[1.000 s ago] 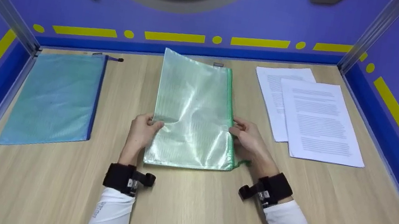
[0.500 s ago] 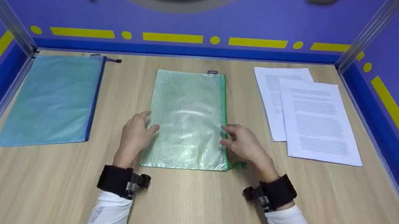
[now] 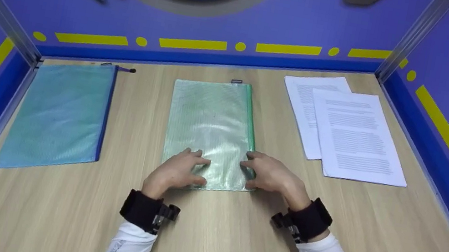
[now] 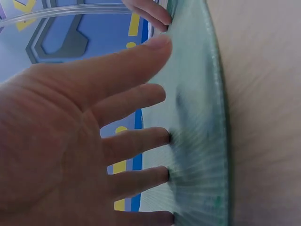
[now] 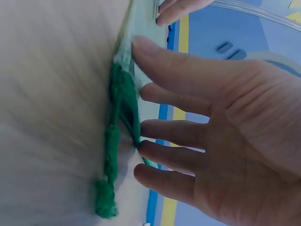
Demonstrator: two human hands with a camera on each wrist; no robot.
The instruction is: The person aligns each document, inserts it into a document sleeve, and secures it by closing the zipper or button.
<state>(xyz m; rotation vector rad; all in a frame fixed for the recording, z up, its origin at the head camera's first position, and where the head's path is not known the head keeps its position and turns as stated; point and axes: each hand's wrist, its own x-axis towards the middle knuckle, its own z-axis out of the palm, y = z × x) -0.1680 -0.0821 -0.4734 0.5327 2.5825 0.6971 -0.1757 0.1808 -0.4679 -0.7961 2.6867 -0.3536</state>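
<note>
A translucent green zip pouch [image 3: 212, 119] lies flat in the middle of the table, its green zipper edge [image 3: 251, 117] on the right. My left hand [image 3: 177, 168] is over the pouch's lower left part with fingers spread; in the left wrist view the fingertips [image 4: 162, 136] meet its surface. At the lower right corner, my right hand [image 3: 271, 174] has its fingers apart, the tips over the zipper edge. A knotted green pull cord [image 5: 111, 146] hangs off that corner in the right wrist view. Neither hand grips anything.
On the left lies a blue zip pouch [image 3: 61, 111] with a dark blue zipper and a pull tab at its far end. Two overlapping stacks of printed paper [image 3: 362, 141] rest on the right. Blue-purple walls [image 3: 205, 25] enclose the table's back and sides.
Both hands let go of the green pouch, which came down flat on the table. My left hand then moved right from beside its left edge onto it; my right hand shifted slightly nearer.
</note>
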